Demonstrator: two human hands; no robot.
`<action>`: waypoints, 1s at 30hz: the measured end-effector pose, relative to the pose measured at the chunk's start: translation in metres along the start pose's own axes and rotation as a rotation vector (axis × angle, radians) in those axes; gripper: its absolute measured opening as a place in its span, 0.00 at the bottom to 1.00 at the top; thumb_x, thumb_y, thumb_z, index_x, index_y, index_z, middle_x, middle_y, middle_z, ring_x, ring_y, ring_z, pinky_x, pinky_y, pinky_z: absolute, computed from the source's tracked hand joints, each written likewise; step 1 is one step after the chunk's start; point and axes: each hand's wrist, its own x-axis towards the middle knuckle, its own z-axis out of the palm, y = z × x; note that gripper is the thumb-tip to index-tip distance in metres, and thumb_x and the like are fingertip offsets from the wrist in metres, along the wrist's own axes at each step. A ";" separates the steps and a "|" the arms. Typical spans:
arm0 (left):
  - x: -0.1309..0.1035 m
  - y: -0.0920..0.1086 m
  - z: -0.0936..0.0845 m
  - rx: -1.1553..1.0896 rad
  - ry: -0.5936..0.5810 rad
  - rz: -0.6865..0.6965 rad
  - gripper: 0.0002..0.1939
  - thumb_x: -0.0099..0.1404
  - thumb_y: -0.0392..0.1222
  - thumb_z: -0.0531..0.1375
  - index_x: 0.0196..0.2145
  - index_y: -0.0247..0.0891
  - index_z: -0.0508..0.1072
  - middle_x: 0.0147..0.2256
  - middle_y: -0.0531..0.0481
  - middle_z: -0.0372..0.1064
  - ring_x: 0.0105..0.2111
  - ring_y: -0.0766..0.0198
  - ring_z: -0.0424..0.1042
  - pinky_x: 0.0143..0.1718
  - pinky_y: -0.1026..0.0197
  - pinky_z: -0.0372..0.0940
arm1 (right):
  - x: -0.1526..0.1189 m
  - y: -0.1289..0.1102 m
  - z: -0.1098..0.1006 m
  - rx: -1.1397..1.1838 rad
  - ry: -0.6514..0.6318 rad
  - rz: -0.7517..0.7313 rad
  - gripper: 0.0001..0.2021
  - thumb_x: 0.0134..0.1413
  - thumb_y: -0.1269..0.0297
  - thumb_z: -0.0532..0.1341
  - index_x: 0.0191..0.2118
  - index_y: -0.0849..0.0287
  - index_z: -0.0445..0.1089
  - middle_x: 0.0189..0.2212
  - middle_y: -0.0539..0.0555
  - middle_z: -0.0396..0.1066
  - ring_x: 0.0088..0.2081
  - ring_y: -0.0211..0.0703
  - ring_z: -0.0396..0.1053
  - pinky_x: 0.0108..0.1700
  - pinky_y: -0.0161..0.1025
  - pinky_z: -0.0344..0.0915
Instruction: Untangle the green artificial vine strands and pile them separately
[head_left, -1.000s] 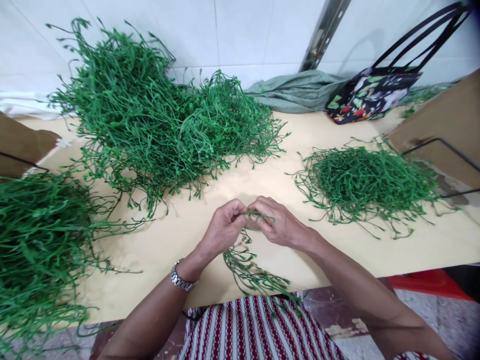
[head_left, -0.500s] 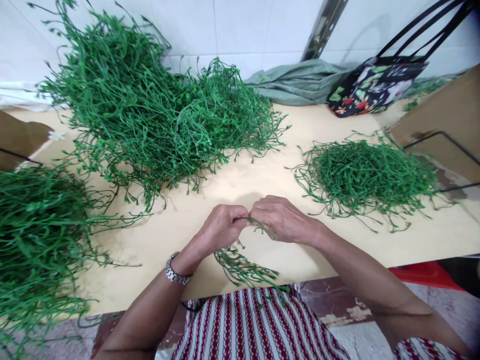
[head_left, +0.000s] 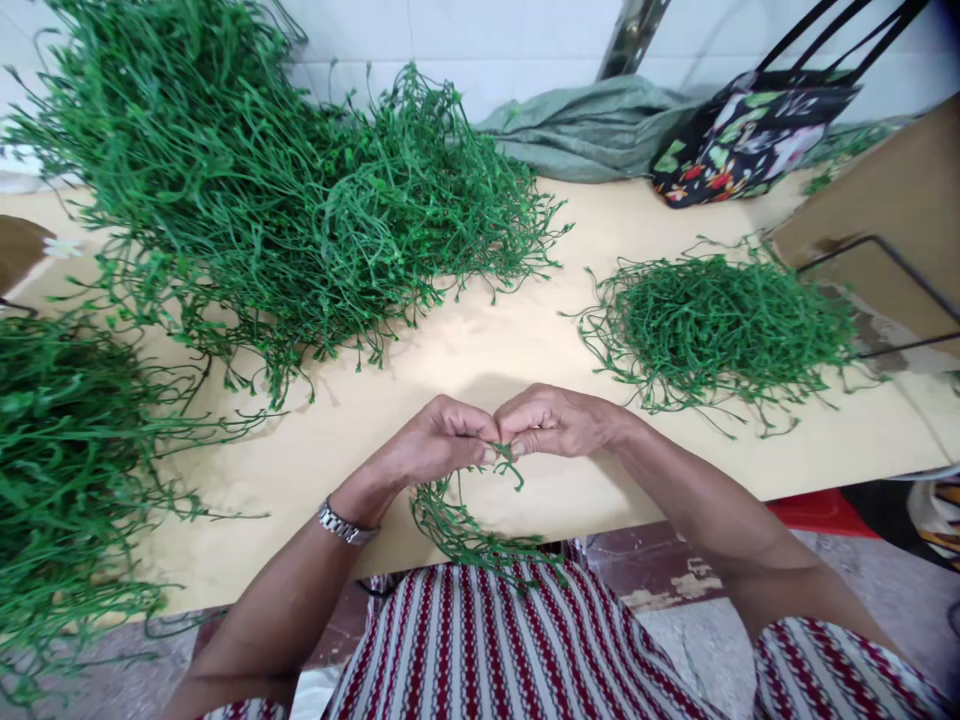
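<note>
A green branched stem piece [head_left: 509, 468] is pinched at the meeting point of the two hands, above the table's near edge, its forked tips pointing down; the left hand [head_left: 439, 440] has thumb and index finger clamped on it, and the right hand [head_left: 559, 422] grips it likewise from the other side, the knuckles of the two touching; the remaining fingers of both are curled in. Just below the left hand lies a small bunch of similar stems [head_left: 465, 538], trailing over the edge onto a red-and-white striped garment [head_left: 480, 645]; a silver link wristwatch [head_left: 341, 523] circles the left wrist.

Farther out on the cream tabletop [head_left: 499, 330], a flattened heap of stems [head_left: 731, 325] lies to the right, a bushy heap [head_left: 67, 440] to the left, and the largest pile [head_left: 285, 210] behind, toward the white tiled wall [head_left: 480, 40]; a crumpled grey-green cloth [head_left: 592, 125] runs along the back beside a black floral handbag [head_left: 750, 145]; brown cardboard [head_left: 892, 210] stands at the right, a black wire frame [head_left: 911, 278] before it.
</note>
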 end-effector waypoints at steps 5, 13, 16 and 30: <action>0.001 0.002 0.001 0.029 -0.050 -0.035 0.08 0.46 0.39 0.63 0.16 0.32 0.72 0.13 0.55 0.56 0.16 0.73 0.49 0.16 0.68 0.44 | -0.001 0.004 -0.003 0.079 -0.096 0.004 0.19 0.57 0.55 0.53 0.29 0.67 0.67 0.21 0.49 0.60 0.24 0.30 0.57 0.27 0.29 0.56; 0.001 -0.002 0.000 0.021 -0.121 -0.031 0.07 0.46 0.39 0.63 0.17 0.32 0.74 0.14 0.53 0.60 0.16 0.72 0.53 0.17 0.68 0.50 | 0.001 0.007 -0.006 0.105 -0.209 -0.011 0.21 0.57 0.52 0.53 0.34 0.69 0.70 0.26 0.54 0.68 0.28 0.31 0.64 0.31 0.30 0.61; 0.001 -0.003 0.000 0.014 -0.128 -0.039 0.08 0.46 0.40 0.64 0.18 0.32 0.74 0.15 0.52 0.62 0.17 0.71 0.55 0.18 0.67 0.51 | 0.002 0.009 -0.008 0.109 -0.237 -0.022 0.22 0.56 0.52 0.53 0.33 0.70 0.70 0.26 0.54 0.69 0.28 0.32 0.64 0.32 0.30 0.61; 0.002 -0.010 0.002 -0.023 -0.189 -0.068 0.10 0.45 0.43 0.67 0.20 0.31 0.76 0.16 0.51 0.66 0.17 0.72 0.58 0.20 0.68 0.55 | 0.005 0.014 -0.008 0.264 -0.364 -0.024 0.24 0.52 0.49 0.56 0.32 0.72 0.71 0.25 0.56 0.70 0.28 0.31 0.66 0.31 0.29 0.62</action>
